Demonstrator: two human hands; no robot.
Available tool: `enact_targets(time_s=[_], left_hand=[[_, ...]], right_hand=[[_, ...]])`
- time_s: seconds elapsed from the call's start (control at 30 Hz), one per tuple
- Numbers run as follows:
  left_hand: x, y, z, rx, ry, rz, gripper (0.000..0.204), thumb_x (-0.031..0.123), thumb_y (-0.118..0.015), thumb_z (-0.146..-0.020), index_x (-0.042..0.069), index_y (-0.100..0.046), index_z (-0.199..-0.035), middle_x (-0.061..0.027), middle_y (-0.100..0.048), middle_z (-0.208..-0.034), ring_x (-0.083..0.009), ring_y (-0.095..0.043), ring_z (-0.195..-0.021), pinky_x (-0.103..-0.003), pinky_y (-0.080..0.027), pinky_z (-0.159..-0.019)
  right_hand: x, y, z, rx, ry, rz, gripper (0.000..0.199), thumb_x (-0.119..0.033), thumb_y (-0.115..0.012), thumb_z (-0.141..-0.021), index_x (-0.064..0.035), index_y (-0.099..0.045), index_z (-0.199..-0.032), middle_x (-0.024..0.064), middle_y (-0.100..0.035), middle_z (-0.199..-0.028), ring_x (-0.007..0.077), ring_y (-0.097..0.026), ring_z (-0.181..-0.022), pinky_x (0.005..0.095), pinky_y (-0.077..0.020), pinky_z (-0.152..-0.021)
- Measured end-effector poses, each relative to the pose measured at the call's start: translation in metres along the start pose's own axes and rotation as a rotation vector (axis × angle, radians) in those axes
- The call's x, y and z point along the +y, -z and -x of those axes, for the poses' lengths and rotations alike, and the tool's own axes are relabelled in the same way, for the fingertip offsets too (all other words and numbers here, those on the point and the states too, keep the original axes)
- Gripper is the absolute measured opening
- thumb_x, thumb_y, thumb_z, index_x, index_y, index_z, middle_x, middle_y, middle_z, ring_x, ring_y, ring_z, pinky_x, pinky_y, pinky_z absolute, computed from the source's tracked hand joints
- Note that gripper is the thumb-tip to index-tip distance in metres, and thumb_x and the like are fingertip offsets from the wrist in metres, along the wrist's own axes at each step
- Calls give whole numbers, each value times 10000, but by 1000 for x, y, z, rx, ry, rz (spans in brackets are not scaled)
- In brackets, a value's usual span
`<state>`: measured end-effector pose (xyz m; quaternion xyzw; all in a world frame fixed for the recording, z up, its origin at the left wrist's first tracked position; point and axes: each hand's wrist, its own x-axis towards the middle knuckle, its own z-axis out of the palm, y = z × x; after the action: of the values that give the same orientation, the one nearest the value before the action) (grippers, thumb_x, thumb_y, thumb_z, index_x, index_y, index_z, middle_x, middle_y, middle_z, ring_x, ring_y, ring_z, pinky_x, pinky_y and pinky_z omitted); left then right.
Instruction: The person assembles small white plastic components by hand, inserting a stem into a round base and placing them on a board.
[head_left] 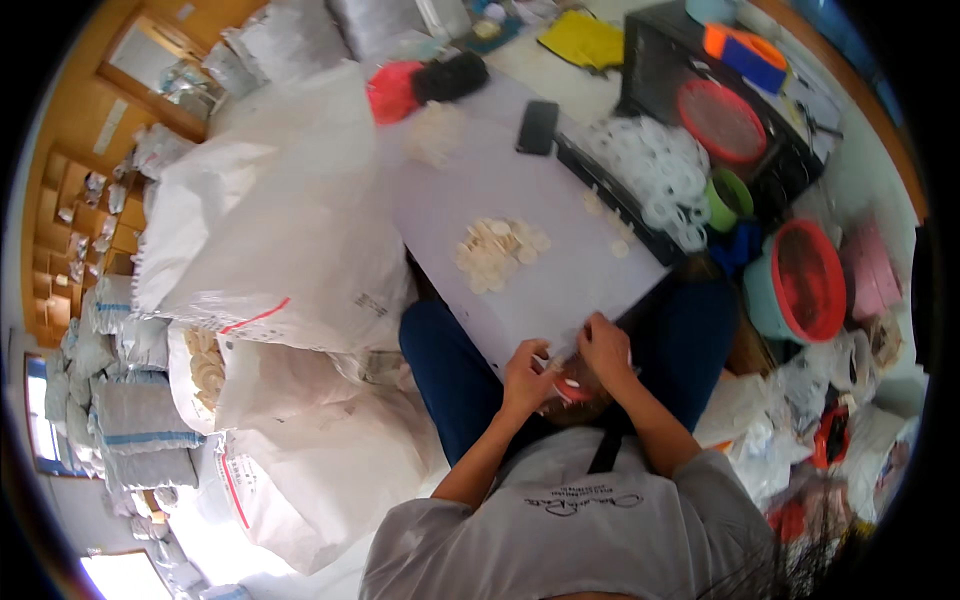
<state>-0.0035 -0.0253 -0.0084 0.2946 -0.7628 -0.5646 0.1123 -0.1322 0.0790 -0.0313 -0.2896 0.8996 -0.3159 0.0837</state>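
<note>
My left hand (527, 374) is at the near edge of the grey-white table (440, 200), its fingers closed in a pinch. A small pale bit shows at its fingertips, too small to name. Close beside it, my right hand (604, 350) has its fingers bent and pressed together at the table edge; what they hold, if anything, is hidden. Below and between both hands, a reddish round container (575, 388) sits at my lap, partly covered by them. Farther up the table lies a loose pile of thin cream-coloured discs (492, 252).
More pale pieces (435, 132) and a black phone (538, 127) lie farther back. White rings (655, 165) fill a black tray on the right. A red-rimmed bucket (800, 285) stands right of my knee. Large white sacks (290, 230) crowd the left side.
</note>
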Motion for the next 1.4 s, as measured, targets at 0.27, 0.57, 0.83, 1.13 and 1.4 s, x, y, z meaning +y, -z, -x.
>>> enact_targets(time_s=[0.27,0.57,0.83,1.13,1.4], left_hand=[[-55,71,-101,618,-67,-179,463,12,-655,-687,17,-496,-1122,-88,-534,-849,-172,-551,-647,-291,-478,-531],[-48,50,-105,595,-5,-42,195,-14,-590,-742,-3,-600,-936,-171,-573,-920,-286,-580,-840,-338,-460,-734],[-38,47,-86,511,-102,-23,231,-26,-580,-762,1,-595,-991,-118,-603,-948,-216,-603,-807,-304,-478,-691],[-35,12,-19,-108,209,626,249,106,-525,-886,45,-582,-1121,-43,-631,-922,-94,-603,-715,-208,-515,-600],[-4,12,-1,-39,146,595,192,82,-545,-870,37,-578,-1054,-18,-595,-769,-65,-538,-647,-205,-456,-564]], right_hand=[[-12,-9,1,-25,39,-50,130,-147,-599,-691,-42,-541,-741,162,-589,-691,353,-576,-673,417,-456,-618],[-4,0,-4,-46,37,21,135,-126,-608,-676,-31,-545,-749,167,-591,-690,355,-582,-677,425,-457,-629],[-5,10,-5,-83,15,-29,130,-114,-597,-689,-21,-542,-761,170,-596,-696,338,-591,-680,408,-462,-635],[-30,15,7,-319,-112,-863,90,-52,-590,-746,-1,-528,-788,43,-568,-667,88,-530,-582,234,-443,-550],[-37,14,23,-336,-47,-838,61,-13,-570,-762,-14,-509,-768,24,-557,-615,68,-523,-514,207,-421,-483]])
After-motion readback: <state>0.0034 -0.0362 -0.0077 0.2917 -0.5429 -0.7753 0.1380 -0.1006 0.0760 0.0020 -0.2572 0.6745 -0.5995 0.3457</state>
